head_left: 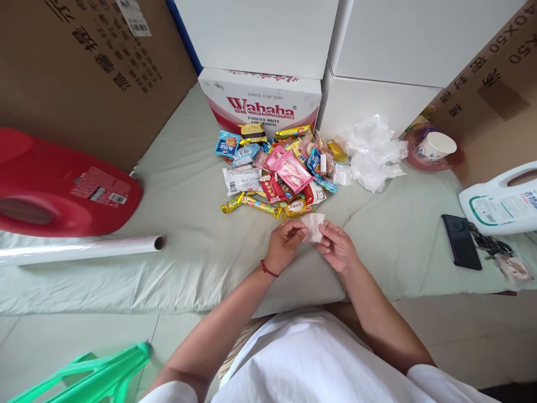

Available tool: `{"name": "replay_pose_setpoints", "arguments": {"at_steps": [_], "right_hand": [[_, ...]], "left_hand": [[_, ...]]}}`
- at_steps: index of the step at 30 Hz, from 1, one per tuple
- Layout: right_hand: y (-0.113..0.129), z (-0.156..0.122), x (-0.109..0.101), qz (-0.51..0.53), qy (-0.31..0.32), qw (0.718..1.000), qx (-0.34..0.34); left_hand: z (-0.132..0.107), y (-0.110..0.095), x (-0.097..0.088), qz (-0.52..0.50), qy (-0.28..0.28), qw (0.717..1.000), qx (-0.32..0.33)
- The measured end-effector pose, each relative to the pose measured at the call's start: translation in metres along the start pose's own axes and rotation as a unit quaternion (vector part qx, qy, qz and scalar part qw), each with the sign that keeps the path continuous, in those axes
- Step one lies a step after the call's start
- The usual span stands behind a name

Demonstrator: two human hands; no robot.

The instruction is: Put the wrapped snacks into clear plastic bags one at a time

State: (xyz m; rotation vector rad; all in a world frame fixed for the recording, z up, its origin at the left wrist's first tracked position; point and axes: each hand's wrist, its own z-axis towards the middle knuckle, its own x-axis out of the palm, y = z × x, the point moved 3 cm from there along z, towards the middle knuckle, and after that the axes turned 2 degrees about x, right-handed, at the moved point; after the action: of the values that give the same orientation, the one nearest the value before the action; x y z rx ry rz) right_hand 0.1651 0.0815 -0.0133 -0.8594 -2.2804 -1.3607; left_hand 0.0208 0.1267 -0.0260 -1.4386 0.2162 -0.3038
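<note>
Between my two hands is a small, thin, whitish sheet (314,226), crumpled and partly see-through, like a plastic bag or wrapper. My left hand (285,243), with a red cord at the wrist, pinches its left side. On the other side, the fingers of my right hand (338,246) are closed on its right edge. Just beyond my hands lies a heap of wrapped snacks, with a pink packet (292,171), a yellow-wrapped stick (260,206) and a blue packet (227,144) among them. A pile of clear plastic bags (373,154) sits to the right of the heap.
A Wahaha carton (264,101) and white boxes (260,33) stand behind the heap. Left are a red jug (62,184) and a plastic-film roll (84,249). Right are a paper cup (436,146), a phone (461,242), keys (489,242) and a white bottle (503,204).
</note>
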Motion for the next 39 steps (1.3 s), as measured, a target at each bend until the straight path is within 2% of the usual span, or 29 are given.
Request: {"name": "replay_pose_setpoints", "arguments": {"at_steps": [3, 6, 9, 11, 14, 17, 20, 23, 26, 28, 29, 31, 33, 34, 35, 36, 38, 39], "right_hand": [[0.001, 0.002, -0.004, 0.009, -0.012, 1.0, -0.025], [0.002, 0.006, -0.011, 0.036, -0.037, 0.999, -0.006], [0.004, 0.011, -0.017, 0.054, -0.072, 0.996, 0.029], [0.005, 0.012, -0.016, 0.032, -0.071, 0.996, 0.041], [0.005, 0.009, -0.005, -0.032, -0.018, 0.999, -0.017], [0.002, 0.006, 0.004, -0.146, 0.008, 0.985, -0.088], [0.003, 0.006, -0.001, -0.188, -0.053, 0.976, -0.1], [0.012, 0.004, -0.017, -0.115, -0.1, 0.985, -0.077], [0.019, -0.002, -0.033, -0.069, -0.099, 0.992, -0.033], [0.022, -0.006, -0.042, -0.082, -0.103, 0.991, -0.02], [0.024, -0.007, -0.047, -0.11, -0.113, 0.987, -0.033], [0.03, -0.012, -0.052, -0.198, -0.164, 0.958, -0.126], [0.038, -0.018, -0.048, -0.306, -0.211, 0.89, -0.265], [0.04, -0.02, -0.042, -0.356, -0.207, 0.853, -0.32], [0.04, -0.02, -0.033, -0.402, -0.176, 0.827, -0.351], [0.036, -0.018, -0.022, -0.443, -0.121, 0.813, -0.358], [0.026, -0.011, -0.001, -0.498, 0.002, 0.801, -0.333], [0.02, -0.007, 0.007, -0.508, 0.041, 0.798, -0.322]], "left_hand": [[0.0, 0.008, -0.005, -0.031, -0.033, 0.999, -0.001], [-0.004, 0.005, -0.008, -0.057, -0.011, 0.997, 0.044], [-0.007, -0.002, -0.007, 0.034, 0.03, 0.992, 0.118], [-0.007, -0.005, -0.006, 0.107, 0.019, 0.984, 0.141], [-0.005, -0.003, -0.007, 0.122, -0.025, 0.988, 0.094], [-0.003, 0.002, -0.008, 0.057, -0.042, 0.997, 0.022], [0.003, 0.009, -0.014, -0.062, -0.092, 0.992, -0.061], [0.008, 0.014, -0.021, -0.184, -0.163, 0.959, -0.14], [0.01, 0.013, -0.022, -0.25, -0.142, 0.938, -0.192], [0.009, 0.01, -0.021, -0.27, -0.11, 0.933, -0.212], [0.008, 0.009, -0.02, -0.276, -0.101, 0.931, -0.215], [0.006, 0.006, -0.019, -0.283, -0.093, 0.932, -0.209], [0.005, 0.005, -0.018, -0.277, -0.095, 0.936, -0.197], [0.005, 0.005, -0.018, -0.273, -0.095, 0.938, -0.192], [0.005, 0.005, -0.017, -0.269, -0.091, 0.94, -0.189], [0.005, 0.005, -0.015, -0.267, -0.084, 0.942, -0.187], [0.005, 0.006, -0.012, -0.267, -0.069, 0.944, -0.183], [0.005, 0.006, -0.011, -0.27, -0.063, 0.943, -0.183]]}}
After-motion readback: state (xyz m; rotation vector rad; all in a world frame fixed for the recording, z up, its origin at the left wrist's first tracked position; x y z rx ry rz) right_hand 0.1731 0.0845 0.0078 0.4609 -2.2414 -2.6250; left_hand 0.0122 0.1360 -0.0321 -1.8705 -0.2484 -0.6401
